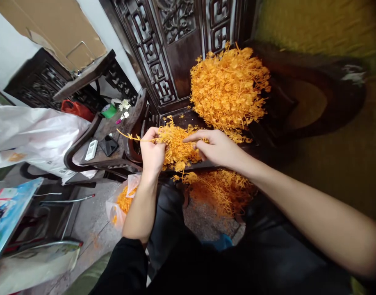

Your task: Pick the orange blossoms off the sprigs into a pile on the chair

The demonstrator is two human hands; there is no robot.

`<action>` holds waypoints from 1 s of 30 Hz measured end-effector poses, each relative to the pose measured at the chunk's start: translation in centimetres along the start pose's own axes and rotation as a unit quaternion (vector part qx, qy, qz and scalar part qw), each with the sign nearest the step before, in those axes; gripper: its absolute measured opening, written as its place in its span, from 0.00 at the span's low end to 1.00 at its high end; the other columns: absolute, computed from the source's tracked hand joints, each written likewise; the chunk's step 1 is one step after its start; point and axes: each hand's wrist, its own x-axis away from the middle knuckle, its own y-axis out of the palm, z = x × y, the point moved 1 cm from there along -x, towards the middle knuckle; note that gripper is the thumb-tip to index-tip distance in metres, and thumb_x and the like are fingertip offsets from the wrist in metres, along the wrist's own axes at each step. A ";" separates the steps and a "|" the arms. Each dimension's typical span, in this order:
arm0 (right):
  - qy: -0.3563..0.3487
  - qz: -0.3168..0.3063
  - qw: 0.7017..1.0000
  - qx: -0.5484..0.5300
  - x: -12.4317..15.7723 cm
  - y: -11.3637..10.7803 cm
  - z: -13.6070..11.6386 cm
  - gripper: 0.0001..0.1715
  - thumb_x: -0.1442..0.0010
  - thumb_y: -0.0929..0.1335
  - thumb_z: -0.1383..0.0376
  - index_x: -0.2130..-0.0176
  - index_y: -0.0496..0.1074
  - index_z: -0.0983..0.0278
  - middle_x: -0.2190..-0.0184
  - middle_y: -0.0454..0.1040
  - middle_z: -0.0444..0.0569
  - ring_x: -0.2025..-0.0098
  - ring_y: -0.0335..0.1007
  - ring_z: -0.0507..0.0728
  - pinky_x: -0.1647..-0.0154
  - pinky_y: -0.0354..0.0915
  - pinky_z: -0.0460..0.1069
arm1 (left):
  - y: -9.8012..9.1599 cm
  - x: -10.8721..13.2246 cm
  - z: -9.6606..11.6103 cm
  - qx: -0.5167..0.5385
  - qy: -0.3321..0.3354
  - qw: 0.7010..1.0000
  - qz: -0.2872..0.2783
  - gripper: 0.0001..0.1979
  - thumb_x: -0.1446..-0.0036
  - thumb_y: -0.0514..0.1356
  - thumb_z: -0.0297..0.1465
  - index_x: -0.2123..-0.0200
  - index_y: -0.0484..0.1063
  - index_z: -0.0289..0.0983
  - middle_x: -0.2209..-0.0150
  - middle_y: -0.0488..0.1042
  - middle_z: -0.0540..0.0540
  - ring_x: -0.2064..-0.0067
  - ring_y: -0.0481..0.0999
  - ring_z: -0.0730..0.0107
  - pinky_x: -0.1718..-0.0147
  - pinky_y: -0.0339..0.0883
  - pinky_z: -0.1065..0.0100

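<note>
My left hand (152, 151) is closed round an orange plastic flower sprig, and one thin stem (128, 135) juts out to the left of the fist. Against that fist lies a loose heap of orange plastic sprigs (180, 149) on the seat of a dark carved wooden chair. My right hand (214, 147) reaches in from the right, its index finger stretched out over the heap and its thumb apart. Its other fingers are curled and partly hidden. Behind it, a large rounded pile of orange sprigs (229, 88) rests against the carved chair back (183, 61).
More orange pieces (221, 190) lie low between my knees. A pink plastic bag (110, 209) of orange pieces stands on the floor. On the left side table are a black phone (109, 145), a white remote-like object (91, 150) and a green tape roll (109, 110). White sacks (37, 131) lie further left.
</note>
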 end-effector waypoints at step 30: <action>-0.091 0.100 0.990 0.049 -0.9 1.1 0.4 0.34 0.40 0.73 0.41 0.51 0.77 0.66 0.59 0.80 0.54 0.61 0.73 0.59 0.60 0.64 0.52 | 1.0 0.9 1.7 -0.321 0.111 0.936 -0.090 0.07 0.48 0.62 0.24 0.65 0.76 0.39 0.78 0.71 0.55 0.75 0.69 0.71 0.70 0.64 0.68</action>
